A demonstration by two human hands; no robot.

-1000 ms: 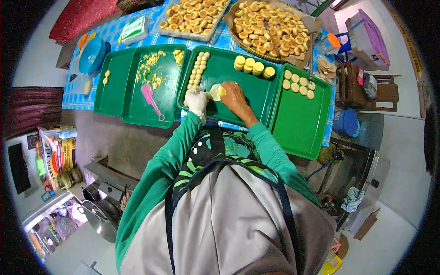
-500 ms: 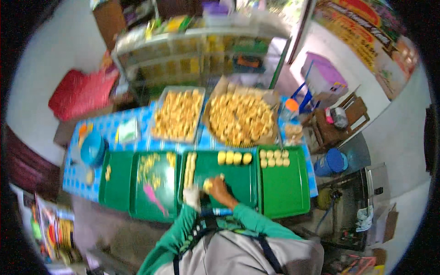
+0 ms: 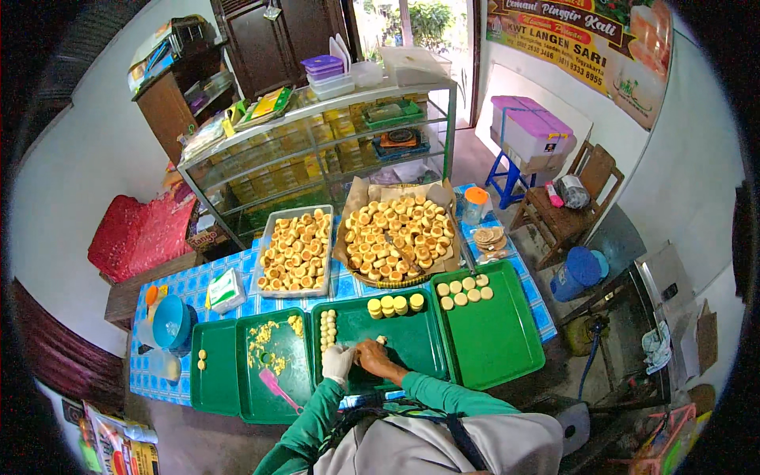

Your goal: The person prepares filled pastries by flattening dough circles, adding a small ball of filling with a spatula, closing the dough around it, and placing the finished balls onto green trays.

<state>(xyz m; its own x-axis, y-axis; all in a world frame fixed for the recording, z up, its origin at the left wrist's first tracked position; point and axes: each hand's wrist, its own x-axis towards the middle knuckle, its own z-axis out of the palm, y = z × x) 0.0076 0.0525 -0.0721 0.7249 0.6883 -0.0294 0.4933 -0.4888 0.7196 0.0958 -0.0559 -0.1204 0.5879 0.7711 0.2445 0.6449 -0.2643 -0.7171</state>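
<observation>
Hands, head view: gloved left hand and bare right hand close together, fingers curled, over the near part of the dark green tray; what they pinch, I cannot tell.
Dough balls: rows at that tray's left, just beyond the left hand.
Pale piece: just beyond the right hand.
Yellow stacks: four, along the tray's far side.

Your table is covered with a cloth. Along the side nearest to you lie four trays. Behind them you have a box and a basket; on the left, a bowl and a pack; on the right, a jar.
</observation>
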